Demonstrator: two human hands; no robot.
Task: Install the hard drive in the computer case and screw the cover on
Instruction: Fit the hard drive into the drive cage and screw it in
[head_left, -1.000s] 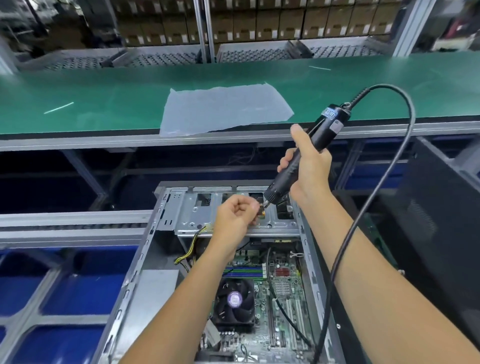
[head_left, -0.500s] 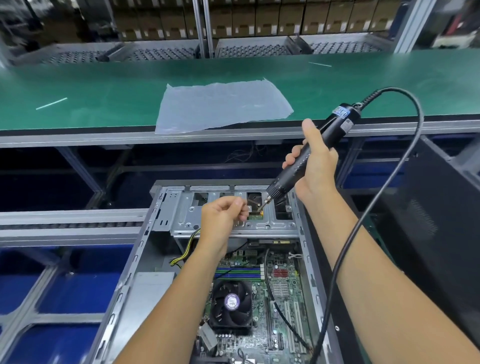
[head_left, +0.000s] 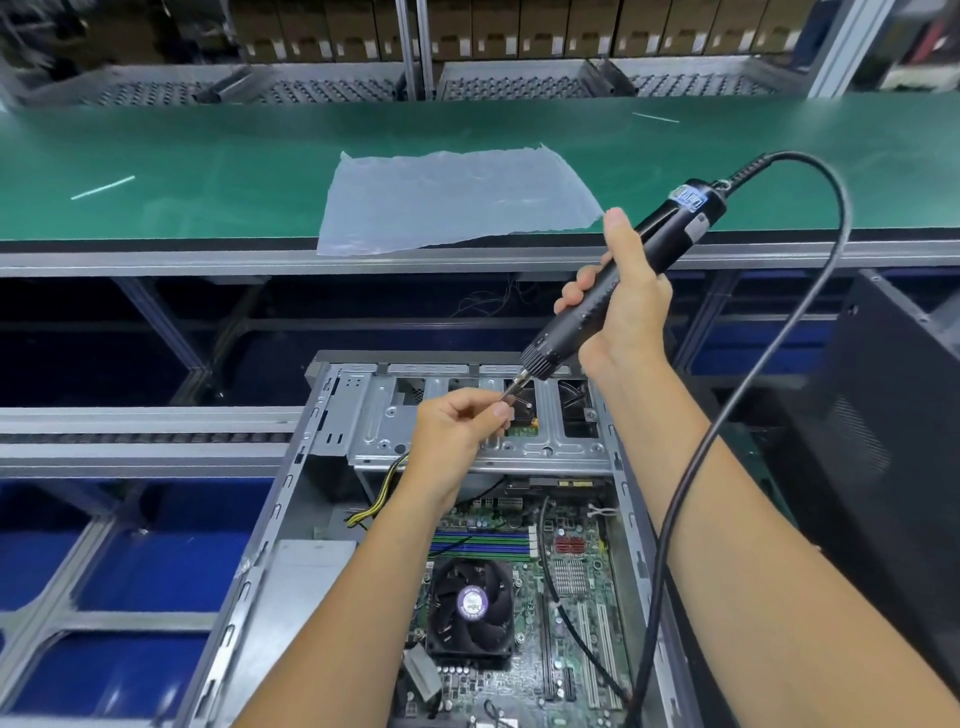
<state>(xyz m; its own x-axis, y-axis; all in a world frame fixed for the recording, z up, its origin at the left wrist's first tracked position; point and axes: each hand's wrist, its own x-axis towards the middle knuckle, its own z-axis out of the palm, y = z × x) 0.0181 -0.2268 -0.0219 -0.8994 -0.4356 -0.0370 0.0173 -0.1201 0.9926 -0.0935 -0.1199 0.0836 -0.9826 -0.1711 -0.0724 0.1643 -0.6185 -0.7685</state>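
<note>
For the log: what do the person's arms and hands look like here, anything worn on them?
Both forearms are bare as far up as the frame shows, with no sleeves in view. The left hand and the right hand wear no gloves. No watch, ring, wrist strap or bracelet is visible on either, and no markings show.

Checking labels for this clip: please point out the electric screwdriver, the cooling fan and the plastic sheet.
electric screwdriver (head_left: 670, 228), head view, on the upper black body above the right hand.
cooling fan (head_left: 471, 607), head view, on its round centre label.
plastic sheet (head_left: 452, 200), head view, on the middle of the sheet.
</note>
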